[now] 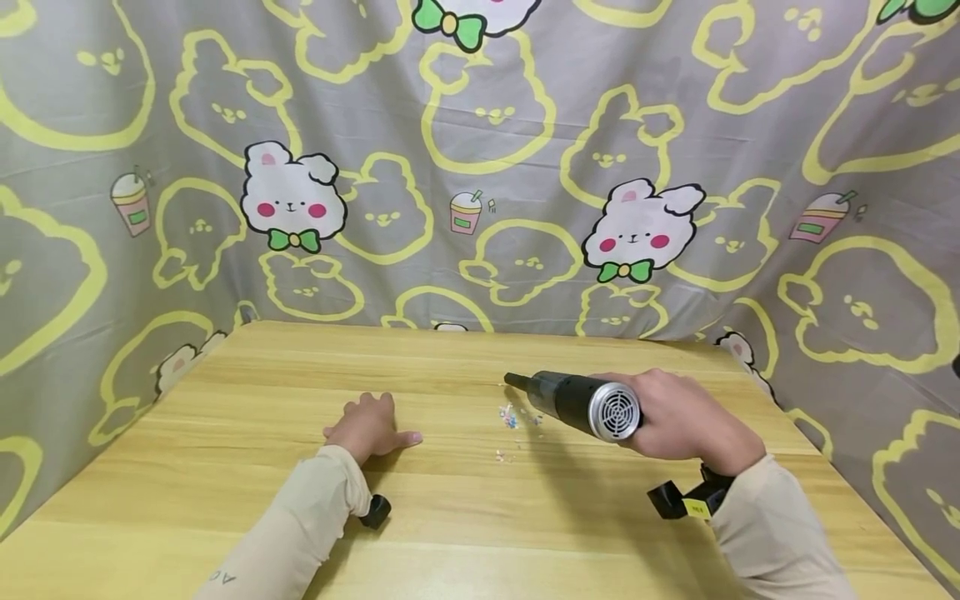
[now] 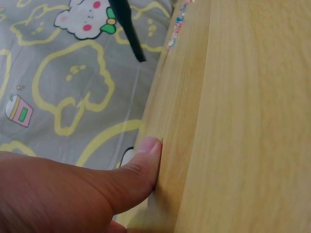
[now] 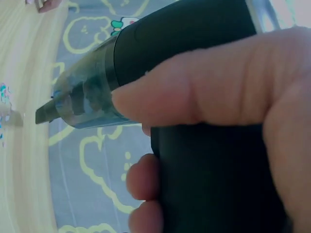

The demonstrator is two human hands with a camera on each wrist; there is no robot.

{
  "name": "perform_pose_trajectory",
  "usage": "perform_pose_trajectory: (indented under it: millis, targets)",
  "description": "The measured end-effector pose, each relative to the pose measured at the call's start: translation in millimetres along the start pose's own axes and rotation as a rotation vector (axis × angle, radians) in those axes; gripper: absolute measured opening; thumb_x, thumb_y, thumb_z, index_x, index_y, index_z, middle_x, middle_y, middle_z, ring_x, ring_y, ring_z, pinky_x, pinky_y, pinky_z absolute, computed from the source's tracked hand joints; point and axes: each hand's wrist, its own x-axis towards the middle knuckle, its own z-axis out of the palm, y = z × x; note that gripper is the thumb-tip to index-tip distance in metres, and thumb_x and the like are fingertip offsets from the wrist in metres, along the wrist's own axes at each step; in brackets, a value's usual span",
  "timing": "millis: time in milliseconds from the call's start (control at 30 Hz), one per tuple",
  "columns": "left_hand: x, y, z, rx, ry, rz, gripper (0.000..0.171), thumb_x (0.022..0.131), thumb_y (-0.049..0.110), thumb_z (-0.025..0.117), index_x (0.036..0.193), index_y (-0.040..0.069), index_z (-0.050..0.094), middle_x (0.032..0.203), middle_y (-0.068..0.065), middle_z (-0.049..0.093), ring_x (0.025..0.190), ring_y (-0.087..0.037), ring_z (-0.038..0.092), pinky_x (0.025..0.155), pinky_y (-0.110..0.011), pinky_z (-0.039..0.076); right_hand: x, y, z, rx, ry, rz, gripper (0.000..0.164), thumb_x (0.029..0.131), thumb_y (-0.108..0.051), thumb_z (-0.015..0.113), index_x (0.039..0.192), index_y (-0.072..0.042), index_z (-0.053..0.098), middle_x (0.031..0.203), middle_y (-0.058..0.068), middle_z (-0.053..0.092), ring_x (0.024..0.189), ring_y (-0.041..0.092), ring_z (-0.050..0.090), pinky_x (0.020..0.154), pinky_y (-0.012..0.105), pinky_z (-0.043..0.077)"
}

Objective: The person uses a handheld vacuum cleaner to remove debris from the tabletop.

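My right hand (image 1: 671, 417) grips the black handle of a handheld vacuum cleaner (image 1: 573, 404), the fingers wrapped round it in the right wrist view. The vacuum has a clear dust cup (image 3: 87, 92) and a narrow dark nozzle (image 3: 46, 112), which points away from me over the table. Small paper-like scraps (image 1: 510, 417) in blue, pink and white lie scattered just below the nozzle. To the left of them my left hand (image 1: 367, 429) rests on the wood, thumb stretched out toward the scraps, holding nothing.
A light wooden table (image 1: 450, 517) spans the lower view. Grey cloth (image 1: 405, 108) with cartoon rabbits hangs behind it and along both sides. Black wrist cameras (image 1: 377, 512) are strapped under both sleeves. A few stray scraps (image 1: 501, 456) lie nearer to me.
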Motion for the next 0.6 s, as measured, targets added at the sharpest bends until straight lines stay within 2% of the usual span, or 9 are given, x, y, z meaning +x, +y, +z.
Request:
perform_pose_trajectory:
  millis: [367,600]
  targets:
    - [-1.8,1.5,0.6,-0.003,0.001,0.004,0.086,0.078,0.056,0.069,0.133,-0.004,0.042,0.136,-0.036,0.036,0.121,-0.057,0.033,0.083,-0.085,0.026,3,4,8,0.021,-0.025,0.060,0.058,0.064,-0.018,0.077,0.120,-0.014,0.060,0.081,0.001,0.068,0.072,0.019,0.062,0.059,0.043,0.053]
    - [-2.0,1.0,-0.2,-0.002,0.003,0.000,0.085,0.078,0.056,0.069,0.133,-0.004,0.043,0.136,-0.036,0.036,0.121,-0.057,0.033,0.084,-0.085,0.026,6,4,14,0.023,-0.022,0.059,0.056,0.065,-0.020,0.077,0.119,-0.015,0.061,0.081,0.000,0.068,0.072,0.018,0.061,0.058,0.043,0.053]
